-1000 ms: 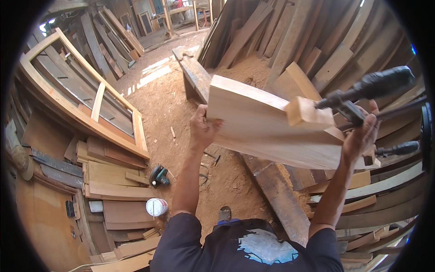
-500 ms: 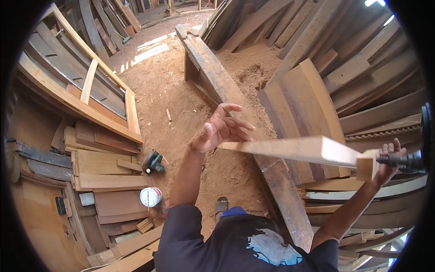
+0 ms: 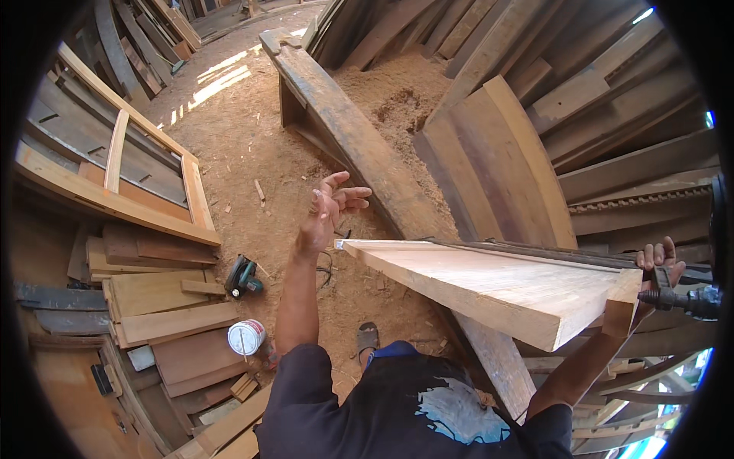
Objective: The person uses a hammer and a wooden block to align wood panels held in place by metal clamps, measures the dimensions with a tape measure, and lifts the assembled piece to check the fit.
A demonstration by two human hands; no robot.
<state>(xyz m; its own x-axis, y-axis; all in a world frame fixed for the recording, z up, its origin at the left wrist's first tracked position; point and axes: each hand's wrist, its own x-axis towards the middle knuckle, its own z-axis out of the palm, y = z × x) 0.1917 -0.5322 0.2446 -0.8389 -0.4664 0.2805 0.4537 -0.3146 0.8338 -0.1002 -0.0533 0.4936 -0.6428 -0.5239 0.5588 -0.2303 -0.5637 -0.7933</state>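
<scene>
A pale wooden panel [image 3: 482, 287] slants above the workbench beam [image 3: 367, 145], its broad face now turned up. A dark bar clamp [image 3: 535, 254] runs along its far edge. At the right end, the clamp's threaded screw [image 3: 684, 300] stands beside a small wood block [image 3: 623, 298] at the panel's end. My right hand [image 3: 659, 256] has its fingers curled round the clamp near that end; part of the palm is hidden. My left hand [image 3: 332, 210] is open and raised, fingers spread, just beyond the panel's left end and touching nothing.
A teal circular saw [image 3: 245, 277] and a white bucket [image 3: 246, 336] sit on the sawdust-covered floor at left. A wooden frame [image 3: 115, 149] leans beyond stacked boards [image 3: 176, 317]. A wide panel [image 3: 497, 164] and many planks [image 3: 612, 115] lean at right.
The panel has tilted so that its broad face shows, with the clamp bar coming into sight. My left hand has moved left, away from it; my right hand keeps its hold.
</scene>
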